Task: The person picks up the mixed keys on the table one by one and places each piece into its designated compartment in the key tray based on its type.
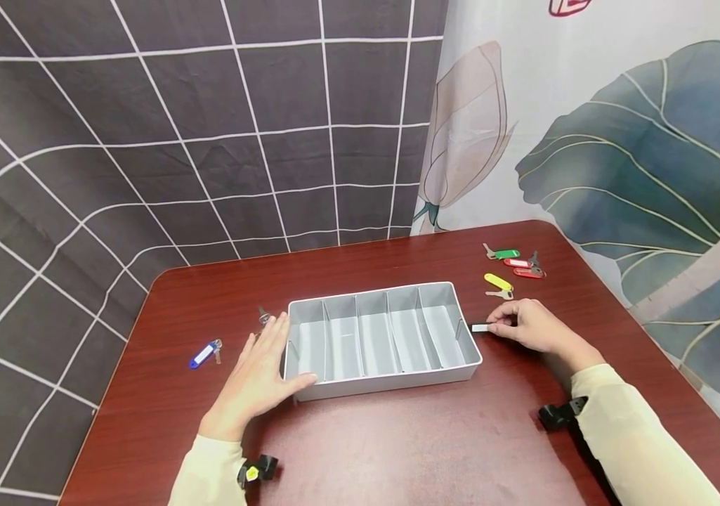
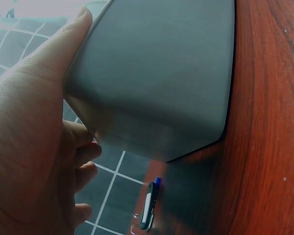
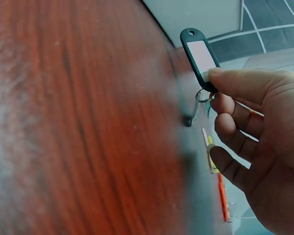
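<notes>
A grey tray (image 1: 381,383) with a row of compartments stands on the table. My left hand (image 1: 258,369) rests at its left end, thumb over the front rim and straight fingers along the side wall. Close to the right end, my right hand (image 1: 533,327) pinches a black key tag (image 1: 481,327) with a white label between thumb and fingers. In the right wrist view, a metal ring and a key (image 3: 198,105) hang from the tag (image 3: 198,56). Beyond my left fingers lies a key (image 1: 263,316), partly hidden by them.
At the left are a blue key tag (image 1: 203,355) and its key. Beyond my right hand lie a yellow tag (image 1: 499,282) with a key, a green tag (image 1: 507,254) and two red tags (image 1: 528,273). A dark, labelled tag (image 2: 147,205) shows in the left wrist view.
</notes>
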Demonstrator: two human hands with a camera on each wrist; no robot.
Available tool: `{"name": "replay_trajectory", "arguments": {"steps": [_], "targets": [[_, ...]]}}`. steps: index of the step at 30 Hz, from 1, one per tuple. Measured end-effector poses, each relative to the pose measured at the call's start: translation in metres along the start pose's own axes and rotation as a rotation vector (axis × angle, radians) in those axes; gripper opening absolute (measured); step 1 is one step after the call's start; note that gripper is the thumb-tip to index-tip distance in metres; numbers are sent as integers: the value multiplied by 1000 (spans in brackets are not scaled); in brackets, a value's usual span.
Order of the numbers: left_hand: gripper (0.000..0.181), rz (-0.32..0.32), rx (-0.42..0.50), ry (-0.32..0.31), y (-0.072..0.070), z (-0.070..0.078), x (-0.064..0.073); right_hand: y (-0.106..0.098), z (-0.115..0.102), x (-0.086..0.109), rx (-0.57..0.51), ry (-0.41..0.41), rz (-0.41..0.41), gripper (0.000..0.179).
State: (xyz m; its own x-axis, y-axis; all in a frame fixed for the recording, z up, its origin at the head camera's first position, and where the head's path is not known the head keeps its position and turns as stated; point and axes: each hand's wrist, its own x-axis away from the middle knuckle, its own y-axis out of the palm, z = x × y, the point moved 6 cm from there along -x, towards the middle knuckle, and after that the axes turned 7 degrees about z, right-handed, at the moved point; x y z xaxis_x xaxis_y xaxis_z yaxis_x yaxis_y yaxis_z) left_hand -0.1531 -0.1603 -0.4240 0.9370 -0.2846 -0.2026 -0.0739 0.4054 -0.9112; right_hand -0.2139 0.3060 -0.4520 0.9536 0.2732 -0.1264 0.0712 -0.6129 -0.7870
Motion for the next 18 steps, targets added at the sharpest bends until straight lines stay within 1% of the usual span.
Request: {"name": "replay_trajectory", "arguments": {"steps": [6, 13, 18], "targets": [[109, 5, 2, 7, 0, 0, 0, -9, -3, -1, -18, 7, 26, 6], [111, 3, 1, 7, 0, 0, 1, -19, -5, -2, -36, 22, 46, 9], [110, 19, 1, 17, 0, -1, 0, -25, -9, -2, -32, 18, 84, 8]]}}
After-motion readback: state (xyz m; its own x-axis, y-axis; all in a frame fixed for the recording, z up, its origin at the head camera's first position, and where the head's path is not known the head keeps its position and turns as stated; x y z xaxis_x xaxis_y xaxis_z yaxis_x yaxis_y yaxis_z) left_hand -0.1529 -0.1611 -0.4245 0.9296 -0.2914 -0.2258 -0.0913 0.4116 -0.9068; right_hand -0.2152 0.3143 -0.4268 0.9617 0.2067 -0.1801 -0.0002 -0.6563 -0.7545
